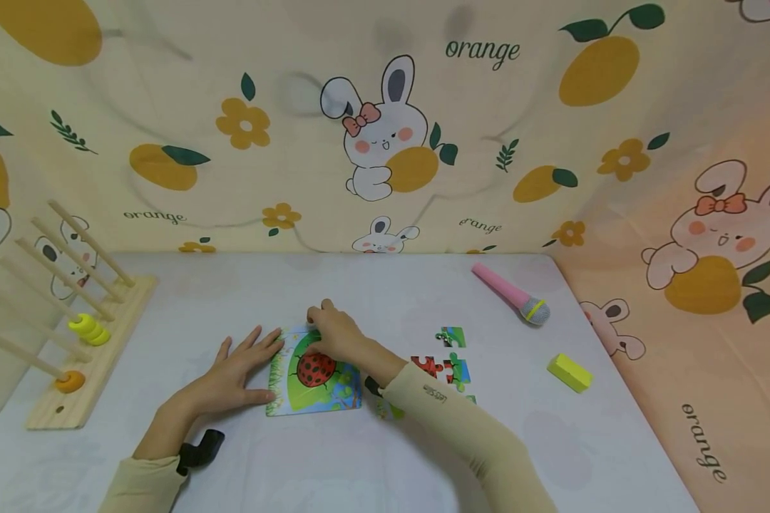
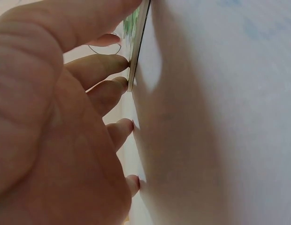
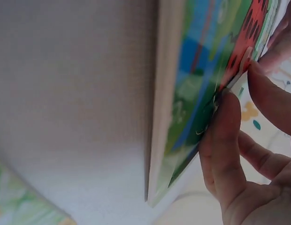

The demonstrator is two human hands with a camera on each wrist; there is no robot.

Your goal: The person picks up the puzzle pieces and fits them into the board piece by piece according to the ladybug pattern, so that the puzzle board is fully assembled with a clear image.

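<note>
A ladybug jigsaw puzzle [image 1: 295, 406] lies on the white table in the head view. My left hand [image 1: 227, 377] rests at its left side with fingers spread, the fingertips touching the board's edge. Over the puzzle's upper part, my right hand [image 1: 339, 336] pinches a puzzle piece [image 3: 238, 77] between thumb and finger, its pale edge showing against the board in the right wrist view. The hand hides most of that piece. Several loose puzzle pieces [image 1: 453, 336] lie to the right, partly behind the right forearm.
On the left stands a wooden peg rack [image 1: 128, 311] with yellow rings [image 1: 91, 330] and an orange ring [image 1: 70, 382]. A pink toy microphone [image 1: 503, 288] lies at the back right, a yellow block [image 1: 570, 372] nearer. Printed cloth [image 1: 276, 178] hangs behind the table.
</note>
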